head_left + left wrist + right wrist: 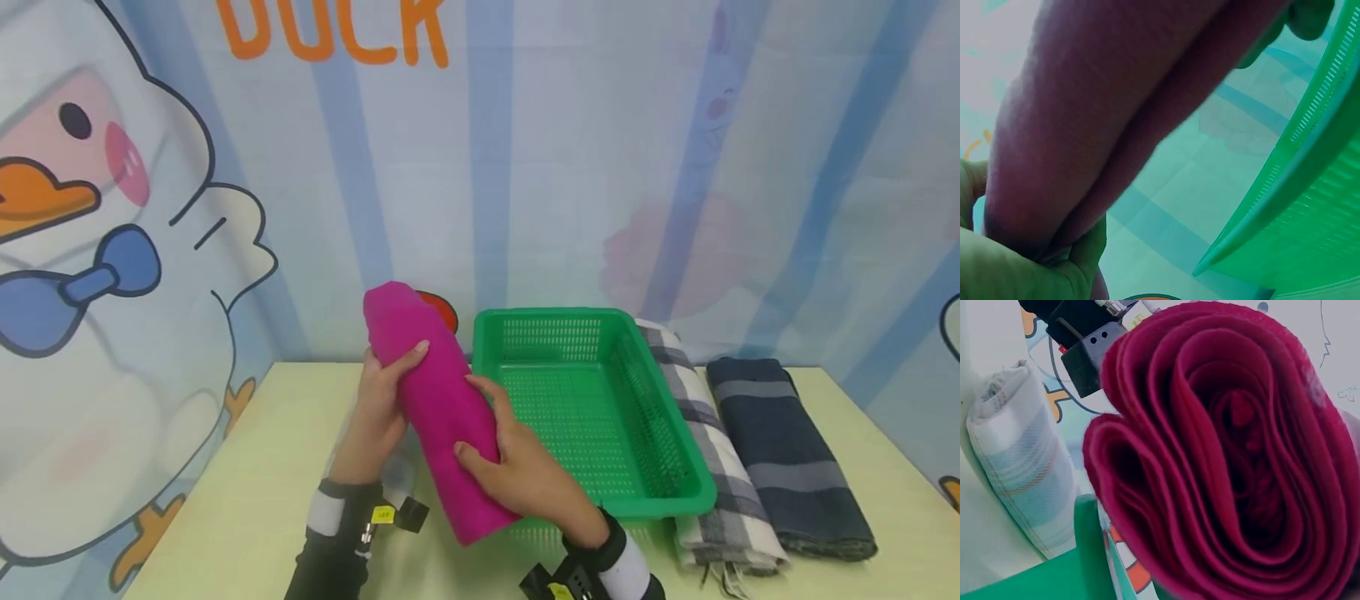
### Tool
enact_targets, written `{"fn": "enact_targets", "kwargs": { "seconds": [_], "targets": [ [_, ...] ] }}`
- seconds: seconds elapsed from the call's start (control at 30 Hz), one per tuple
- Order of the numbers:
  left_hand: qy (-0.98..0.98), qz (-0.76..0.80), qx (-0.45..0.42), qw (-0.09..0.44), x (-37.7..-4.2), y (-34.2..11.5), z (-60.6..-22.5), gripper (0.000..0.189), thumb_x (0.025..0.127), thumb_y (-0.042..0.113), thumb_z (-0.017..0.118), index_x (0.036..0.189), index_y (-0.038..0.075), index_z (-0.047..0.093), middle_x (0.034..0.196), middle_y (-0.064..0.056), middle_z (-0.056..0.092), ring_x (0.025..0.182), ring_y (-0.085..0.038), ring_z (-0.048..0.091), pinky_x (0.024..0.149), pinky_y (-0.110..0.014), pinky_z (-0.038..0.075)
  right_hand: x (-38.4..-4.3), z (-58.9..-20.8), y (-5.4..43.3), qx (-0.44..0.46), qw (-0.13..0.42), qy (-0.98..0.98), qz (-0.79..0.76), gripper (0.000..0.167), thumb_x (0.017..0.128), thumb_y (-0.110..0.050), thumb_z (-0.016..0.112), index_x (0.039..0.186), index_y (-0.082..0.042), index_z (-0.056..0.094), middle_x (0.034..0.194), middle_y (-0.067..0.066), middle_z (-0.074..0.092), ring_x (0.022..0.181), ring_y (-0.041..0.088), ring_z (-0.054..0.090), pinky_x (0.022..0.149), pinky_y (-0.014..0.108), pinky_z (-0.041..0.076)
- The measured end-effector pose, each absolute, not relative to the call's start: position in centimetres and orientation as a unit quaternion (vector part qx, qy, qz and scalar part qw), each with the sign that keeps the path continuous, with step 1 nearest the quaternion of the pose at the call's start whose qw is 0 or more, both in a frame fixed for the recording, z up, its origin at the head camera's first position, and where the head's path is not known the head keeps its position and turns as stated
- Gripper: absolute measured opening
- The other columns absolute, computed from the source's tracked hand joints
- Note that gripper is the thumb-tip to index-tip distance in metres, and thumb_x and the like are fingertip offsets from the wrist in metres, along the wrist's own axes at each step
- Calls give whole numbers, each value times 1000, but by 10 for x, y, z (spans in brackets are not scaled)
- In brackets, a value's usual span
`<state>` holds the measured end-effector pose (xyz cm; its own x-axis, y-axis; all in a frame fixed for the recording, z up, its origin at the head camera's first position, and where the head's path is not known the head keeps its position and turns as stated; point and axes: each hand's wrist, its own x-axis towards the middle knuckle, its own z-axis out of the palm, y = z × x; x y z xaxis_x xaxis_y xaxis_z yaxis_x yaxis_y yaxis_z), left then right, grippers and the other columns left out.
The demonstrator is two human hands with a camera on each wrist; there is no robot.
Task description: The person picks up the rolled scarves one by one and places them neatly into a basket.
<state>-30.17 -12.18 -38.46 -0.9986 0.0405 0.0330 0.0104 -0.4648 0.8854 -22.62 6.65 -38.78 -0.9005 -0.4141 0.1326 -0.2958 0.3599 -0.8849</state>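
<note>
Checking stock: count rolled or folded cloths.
4: a magenta fabric roll, held up; a black-white checked fabric roll and navy grey-striped folded cloth, right of the green plastic basket; a pale striped fabric roll beside it in the right wrist view. More may be hidden.

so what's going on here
A person grips a rolled magenta cloth in both hands, the left hand nearer its far end, the right hand nearer its close end. In the head view it overlaps the left edge of a green basket. To the basket's right lie a checked cloth and a dark striped cloth.
</note>
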Motion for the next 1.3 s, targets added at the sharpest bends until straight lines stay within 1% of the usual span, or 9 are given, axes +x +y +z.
{"fn": "enact_targets", "kwargs": {
  "seconds": [0.13,0.2,0.37,0.57,0.67,0.87,1.0,1.17,1.3],
  "targets": [
    [516,856,19,-2,-301,-118,-385,76,94,19,65,147,29,11,142,1,38,135,-20,41,99,-32,54,-224,-386,70,-226,55,827,-511,71,97,-20,58,154,-37,19,107,20,61,73,17,66,64,32,55],
    [512,859,18,-10,-301,-116,-385,77,95,19,65,148,31,10,143,1,37,136,-20,40,100,-32,54,-223,-384,72,-238,56,829,-503,67,98,-20,57,152,-40,24,106,18,61,71,15,66,64,31,55],
    [494,869,36,-12,-303,-111,-385,70,96,18,62,148,30,16,143,2,39,135,-19,41,100,-31,54,-223,-381,78,-266,59,827,-491,58,99,-18,55,149,-41,34,112,16,60,74,12,65,65,28,56],
    [466,882,70,-5,-307,-103,-387,60,99,21,58,147,35,24,139,1,44,127,-18,50,98,-29,54,-223,-378,82,-268,66,828,-488,56,100,-21,55,147,-44,37,116,17,59,73,11,66,65,28,56],
    [454,888,78,2,-308,-101,-388,58,100,23,56,147,38,26,139,1,46,125,-17,52,96,-28,55,-223,-376,83,-273,64,831,-481,53,100,-23,56,146,-44,39,114,14,60,73,10,65,65,28,55],
    [424,900,101,24,-312,-97,-388,56,102,25,52,148,41,25,143,3,46,130,-17,48,99,-28,53,-223,-376,87,-261,72,833,-482,51,99,-24,57,143,-44,43,106,10,61,70,11,64,65,30,54],
    [393,911,119,35,-316,-93,-388,53,102,27,51,148,39,26,143,3,46,131,-17,47,99,-29,53,-225,-375,91,-248,80,830,-492,51,99,-23,57,142,-46,44,102,9,62,68,13,65,65,31,55],
    [378,919,106,31,-321,-89,-385,47,102,32,51,145,33,31,133,5,52,119,-13,55,94,-27,54,-226,-373,96,-248,87,828,-495,49,99,-25,57,141,-46,44,105,10,62,69,14,66,65,32,55],
    [363,924,112,30,-326,-86,-383,44,104,30,50,145,30,34,130,4,54,112,-11,60,93,-26,55,-226,-372,100,-249,84,828,-496,49,99,-24,58,141,-45,44,109,13,61,70,13,65,65,31,55]
  ]
}}
